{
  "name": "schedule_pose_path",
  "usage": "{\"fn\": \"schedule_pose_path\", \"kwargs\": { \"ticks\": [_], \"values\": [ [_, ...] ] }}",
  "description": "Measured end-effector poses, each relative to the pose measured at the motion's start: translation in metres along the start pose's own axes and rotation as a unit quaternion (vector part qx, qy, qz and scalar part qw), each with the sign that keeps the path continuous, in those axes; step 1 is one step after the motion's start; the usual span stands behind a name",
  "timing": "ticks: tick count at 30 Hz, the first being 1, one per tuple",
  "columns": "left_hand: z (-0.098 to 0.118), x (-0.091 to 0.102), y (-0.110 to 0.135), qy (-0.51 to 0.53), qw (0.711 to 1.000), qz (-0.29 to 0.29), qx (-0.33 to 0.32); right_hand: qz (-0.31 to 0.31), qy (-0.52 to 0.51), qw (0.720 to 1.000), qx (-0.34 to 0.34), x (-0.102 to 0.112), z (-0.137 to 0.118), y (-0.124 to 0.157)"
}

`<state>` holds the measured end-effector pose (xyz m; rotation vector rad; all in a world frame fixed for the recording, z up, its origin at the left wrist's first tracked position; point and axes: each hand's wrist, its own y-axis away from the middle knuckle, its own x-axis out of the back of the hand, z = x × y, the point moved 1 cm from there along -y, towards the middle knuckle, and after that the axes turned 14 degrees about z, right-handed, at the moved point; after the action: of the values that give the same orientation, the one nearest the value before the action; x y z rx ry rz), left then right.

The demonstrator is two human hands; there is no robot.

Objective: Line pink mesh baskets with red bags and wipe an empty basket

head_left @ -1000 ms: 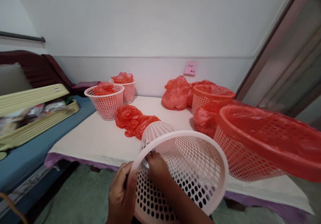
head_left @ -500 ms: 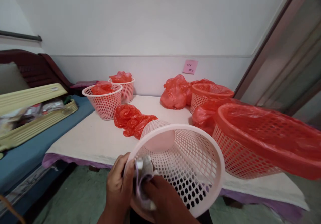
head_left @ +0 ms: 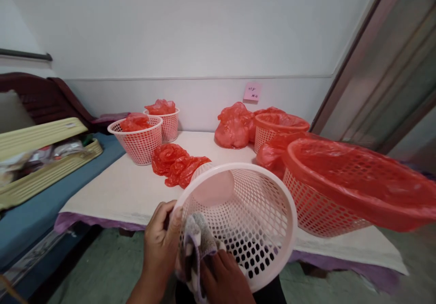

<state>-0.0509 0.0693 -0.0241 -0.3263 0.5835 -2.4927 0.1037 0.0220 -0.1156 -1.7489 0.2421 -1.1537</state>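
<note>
A pale pink plastic basket (head_left: 250, 204) with perforated walls lies tilted, its wide mouth toward me. My left hand (head_left: 161, 240) grips its rim on the left side, thumb inside and fingers outside. Inside the mouth, my right hand (head_left: 221, 274) holds a bunched grey and white cloth (head_left: 199, 236) with purple edging against the lower left of the inner wall. Part of the right hand's fingers is hidden by the cloth. Just behind the basket, crumpled red plastic bags (head_left: 177, 163) lie on the white-covered table (head_left: 112, 186).
Two pink baskets (head_left: 139, 145) with red bags inside stand at the back left. On the right are red-lined baskets (head_left: 323, 204) and a bunched red bag (head_left: 233, 127). A pink note (head_left: 252, 92) sticks to the wall. Far left, a yellow case (head_left: 47, 163) lies open on a blue surface.
My right hand and the cloth have shifted slightly within the basket, and more of the cloth shows. The left hand keeps its grip on the rim. The view has turned a little.
</note>
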Motion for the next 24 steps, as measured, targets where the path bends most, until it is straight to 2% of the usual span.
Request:
{"fn": "schedule_pose_path", "kwargs": {
  "ticks": [2,5,8,12,14,16,18,21,23,24],
  "values": [
    [-0.004,0.002,0.014,-0.002,0.999,-0.004,0.042,0.012,-0.062,0.997,-0.036,0.006,-0.003,-0.014],
    [-0.013,0.005,0.032,0.018,0.993,-0.022,0.114,0.016,-0.175,0.977,-0.116,0.016,-0.006,-0.039],
    [-0.016,0.008,0.036,0.032,0.991,-0.009,0.133,-0.031,-0.212,0.965,-0.150,0.017,-0.006,-0.048],
    [-0.009,0.010,0.026,0.050,0.992,0.048,0.108,-0.152,-0.109,0.978,-0.097,0.004,0.006,-0.035],
    [-0.008,0.009,0.023,0.068,0.991,0.057,0.099,-0.222,-0.023,0.971,-0.089,-0.001,0.018,-0.031],
    [-0.008,0.008,0.024,0.074,0.992,0.046,0.092,-0.273,0.042,0.955,-0.109,-0.004,0.028,-0.033],
    [-0.009,0.005,0.028,0.069,0.993,0.042,0.087,-0.274,0.060,0.949,-0.146,-0.005,0.032,-0.039],
    [-0.006,0.001,0.034,0.054,0.996,0.035,0.055,-0.211,-0.011,0.956,-0.202,-0.013,0.025,-0.049],
    [-0.004,-0.001,0.036,0.043,0.998,0.030,0.017,-0.172,-0.052,0.961,-0.209,-0.024,0.020,-0.053],
    [-0.004,-0.001,0.036,0.038,0.999,0.031,0.001,-0.172,-0.050,0.963,-0.199,-0.031,0.020,-0.055]
  ]
}}
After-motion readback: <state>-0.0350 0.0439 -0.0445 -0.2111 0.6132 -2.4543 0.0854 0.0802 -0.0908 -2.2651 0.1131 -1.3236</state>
